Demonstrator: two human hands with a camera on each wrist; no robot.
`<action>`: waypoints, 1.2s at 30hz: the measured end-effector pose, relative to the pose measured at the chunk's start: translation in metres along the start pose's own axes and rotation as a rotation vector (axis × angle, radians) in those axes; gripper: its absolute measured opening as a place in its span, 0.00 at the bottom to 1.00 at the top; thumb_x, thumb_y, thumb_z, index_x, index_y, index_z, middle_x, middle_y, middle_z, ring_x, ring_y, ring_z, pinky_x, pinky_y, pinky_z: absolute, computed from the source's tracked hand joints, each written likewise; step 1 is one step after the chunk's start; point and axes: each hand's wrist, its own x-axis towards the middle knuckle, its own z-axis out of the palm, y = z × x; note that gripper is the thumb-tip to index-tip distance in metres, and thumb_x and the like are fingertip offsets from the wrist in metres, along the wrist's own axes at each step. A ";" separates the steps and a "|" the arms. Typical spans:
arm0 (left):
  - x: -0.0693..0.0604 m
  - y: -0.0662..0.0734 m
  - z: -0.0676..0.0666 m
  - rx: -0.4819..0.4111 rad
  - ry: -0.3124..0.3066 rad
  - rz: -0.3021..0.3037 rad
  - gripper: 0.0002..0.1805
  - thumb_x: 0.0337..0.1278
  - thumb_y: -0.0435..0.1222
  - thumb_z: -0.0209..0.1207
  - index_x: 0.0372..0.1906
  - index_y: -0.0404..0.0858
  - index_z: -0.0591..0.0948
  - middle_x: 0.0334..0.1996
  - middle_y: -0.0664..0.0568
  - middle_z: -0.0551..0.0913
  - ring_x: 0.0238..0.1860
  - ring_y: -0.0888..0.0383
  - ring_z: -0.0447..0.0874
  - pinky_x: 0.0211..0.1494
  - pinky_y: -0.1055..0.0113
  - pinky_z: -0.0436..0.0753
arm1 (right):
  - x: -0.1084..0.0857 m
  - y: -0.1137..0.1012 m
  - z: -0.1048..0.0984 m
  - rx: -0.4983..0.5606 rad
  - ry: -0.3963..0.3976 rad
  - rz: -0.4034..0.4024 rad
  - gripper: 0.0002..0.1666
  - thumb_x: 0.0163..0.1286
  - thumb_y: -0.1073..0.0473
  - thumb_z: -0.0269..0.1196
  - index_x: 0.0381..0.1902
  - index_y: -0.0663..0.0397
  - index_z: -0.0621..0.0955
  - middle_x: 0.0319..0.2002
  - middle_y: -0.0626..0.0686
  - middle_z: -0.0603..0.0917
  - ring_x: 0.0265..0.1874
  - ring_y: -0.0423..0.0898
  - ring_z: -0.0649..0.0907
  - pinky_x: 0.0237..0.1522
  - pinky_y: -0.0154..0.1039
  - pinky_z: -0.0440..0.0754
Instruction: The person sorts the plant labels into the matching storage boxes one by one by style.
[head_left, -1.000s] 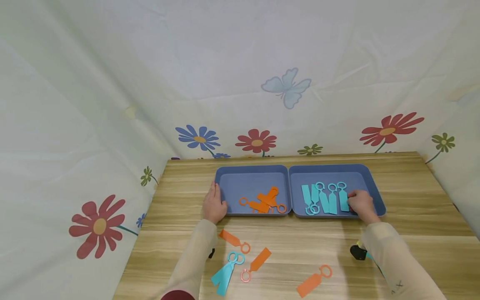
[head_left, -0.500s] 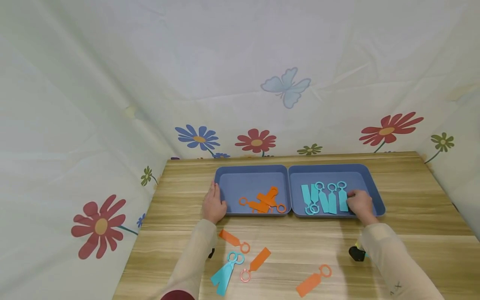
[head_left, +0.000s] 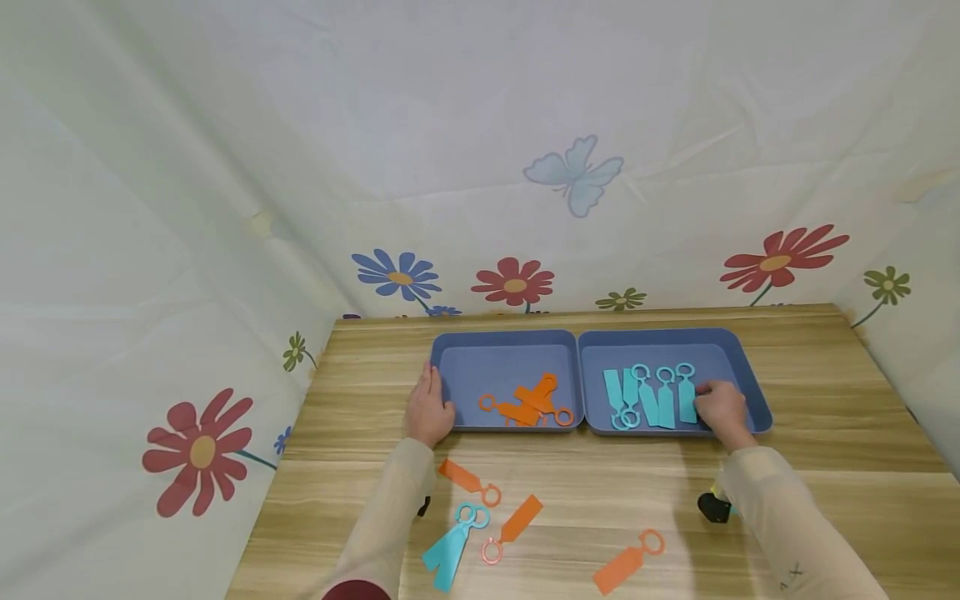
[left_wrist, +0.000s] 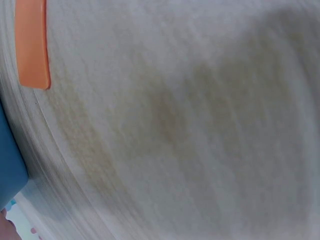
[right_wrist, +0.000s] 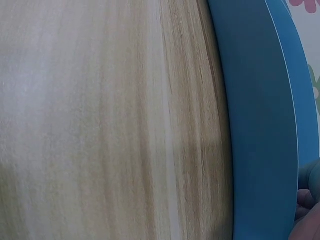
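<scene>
My left hand (head_left: 429, 408) rests against the left wall of the left blue tray (head_left: 495, 340), its fingers lying along the rim. Inside that tray are several orange ring-ended tags (head_left: 536, 400) in an overlapping pile. The right blue tray (head_left: 712, 337) holds a row of teal ring-ended tags (head_left: 665, 404). My right hand (head_left: 722, 408) reaches into its front right part, fingers bent down beside the rightmost teal tag (head_left: 687, 402). Whether the fingertips pinch anything is hidden. The right wrist view catches only part of the fingers (right_wrist: 306, 202) behind the blue tray wall (right_wrist: 262, 125).
On the wooden table (head_left: 555, 475) before the trays lie loose orange tags (head_left: 520, 518) and overlapping teal tags (head_left: 447, 550). One orange tag (head_left: 618, 570) lies farther right, near my right forearm. The trays stand side by side. A flower-printed cloth (head_left: 450, 208) hangs behind the table.
Both hands hold nearly the same places, and the tags stay where they were. Only the right wrist has turned very slightly since the earliest frame.
</scene>
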 end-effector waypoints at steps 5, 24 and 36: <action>-0.001 0.001 -0.001 -0.002 0.003 -0.005 0.37 0.44 0.36 0.48 0.64 0.26 0.56 0.66 0.38 0.54 0.66 0.46 0.54 0.67 0.58 0.58 | 0.000 0.001 0.001 0.003 0.010 -0.007 0.19 0.54 0.67 0.47 0.42 0.72 0.76 0.44 0.70 0.75 0.43 0.63 0.73 0.40 0.52 0.72; 0.000 0.000 0.000 -0.015 0.007 0.000 0.37 0.45 0.35 0.49 0.64 0.27 0.56 0.67 0.39 0.53 0.66 0.46 0.54 0.67 0.58 0.58 | -0.026 0.016 -0.022 0.078 0.047 -0.362 0.27 0.68 0.51 0.44 0.51 0.70 0.72 0.49 0.72 0.73 0.48 0.67 0.71 0.44 0.58 0.70; 0.001 0.000 0.002 -0.011 0.031 0.014 0.37 0.44 0.35 0.49 0.63 0.26 0.57 0.66 0.38 0.54 0.65 0.45 0.57 0.65 0.57 0.60 | -0.053 0.046 -0.028 -0.094 0.100 -0.622 0.42 0.62 0.48 0.54 0.64 0.71 0.54 0.63 0.74 0.50 0.65 0.68 0.44 0.55 0.70 0.48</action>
